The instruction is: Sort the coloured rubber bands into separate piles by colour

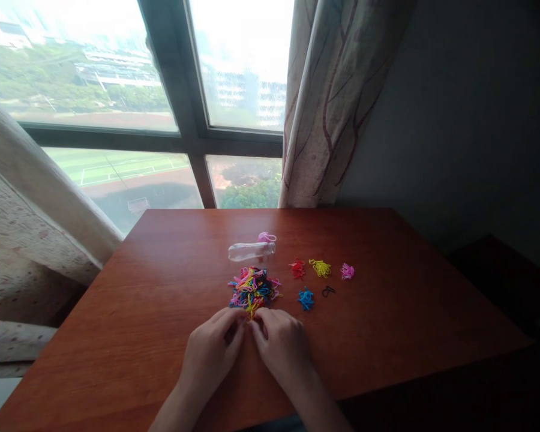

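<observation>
A mixed heap of small coloured rubber bands (pixel 254 287) lies on the wooden table, in pink, yellow, blue, red and black. At its near edge my left hand (pixel 213 343) and my right hand (pixel 282 337) meet, thumbs and forefingers pinched together almost tip to tip. Between the fingertips shows a bit of a yellow-orange rubber band (pixel 249 318), mostly covered by the fingers. Right of the heap are separate clusters: red bands (pixel 297 268), yellow bands (pixel 320 268), pink bands (pixel 348 272), blue bands (pixel 306 298) and a few black bands (pixel 328 291).
Behind the heap lies a clear plastic bag or tube (pixel 251 251), with a pink bundle of bands (pixel 266 237) at its far right end. The wooden table (pixel 162 288) reaches back to a window with curtains (pixel 328 108); a dark wall is on the right.
</observation>
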`<action>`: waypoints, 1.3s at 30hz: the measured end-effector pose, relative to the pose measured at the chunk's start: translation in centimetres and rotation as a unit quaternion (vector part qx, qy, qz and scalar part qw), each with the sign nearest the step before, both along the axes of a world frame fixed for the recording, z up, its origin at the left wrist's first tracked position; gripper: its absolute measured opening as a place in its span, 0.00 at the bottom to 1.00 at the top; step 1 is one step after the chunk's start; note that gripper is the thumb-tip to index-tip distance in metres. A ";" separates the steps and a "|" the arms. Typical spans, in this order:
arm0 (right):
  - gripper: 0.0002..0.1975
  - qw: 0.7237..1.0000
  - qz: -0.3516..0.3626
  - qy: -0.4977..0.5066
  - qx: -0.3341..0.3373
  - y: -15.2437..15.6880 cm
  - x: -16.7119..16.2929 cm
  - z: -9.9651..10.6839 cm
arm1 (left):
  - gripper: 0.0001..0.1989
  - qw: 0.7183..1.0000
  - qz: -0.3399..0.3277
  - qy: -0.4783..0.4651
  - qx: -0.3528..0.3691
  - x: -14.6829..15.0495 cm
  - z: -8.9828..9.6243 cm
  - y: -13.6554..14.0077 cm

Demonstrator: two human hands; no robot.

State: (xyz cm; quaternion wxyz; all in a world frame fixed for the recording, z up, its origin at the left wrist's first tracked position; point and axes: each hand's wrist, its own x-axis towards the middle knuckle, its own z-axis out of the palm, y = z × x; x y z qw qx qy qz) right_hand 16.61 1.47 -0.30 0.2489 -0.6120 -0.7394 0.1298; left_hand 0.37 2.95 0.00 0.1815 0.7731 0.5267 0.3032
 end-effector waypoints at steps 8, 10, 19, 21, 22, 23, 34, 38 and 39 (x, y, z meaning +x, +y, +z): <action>0.07 1.000 -0.001 0.014 0.000 0.1 0.3 0.0 | 0.09 0.999 -0.008 0.031 -0.014 0.1 0.3 -0.1; 0.07 1.000 -0.003 0.019 -0.004 0.1 0.3 0.1 | 0.09 0.999 -0.001 0.032 -0.013 0.1 0.3 -0.1; 0.04 0.999 0.012 0.050 -0.007 -0.3 0.5 0.2 | 0.09 0.999 0.050 0.011 0.014 -0.1 0.3 -0.1; 0.03 0.998 0.018 0.051 -0.012 -0.5 0.5 0.3 | 0.08 0.998 0.056 0.005 0.016 -0.1 0.3 -0.1; 0.02 0.998 0.028 0.049 -0.014 -0.6 0.5 0.3 | 0.08 0.998 0.059 0.002 0.018 -0.1 0.3 -0.1; 0.02 0.998 0.041 0.045 -0.014 -0.7 0.5 0.3 | 0.08 0.998 0.062 -0.001 0.020 -0.1 0.2 -0.1; 0.06 0.995 0.087 0.044 -0.001 -0.9 0.6 0.1 | 0.09 0.999 0.047 0.020 0.011 -0.4 -0.1 -0.4; 0.08 0.987 0.059 0.148 0.015 -1.0 1.2 0.2 | 0.09 0.999 0.039 0.016 0.016 -0.4 0.0 -0.4; 0.08 0.984 0.042 0.174 0.021 -0.9 1.7 0.2 | 0.09 0.999 0.038 0.016 0.015 -0.4 0.1 -0.3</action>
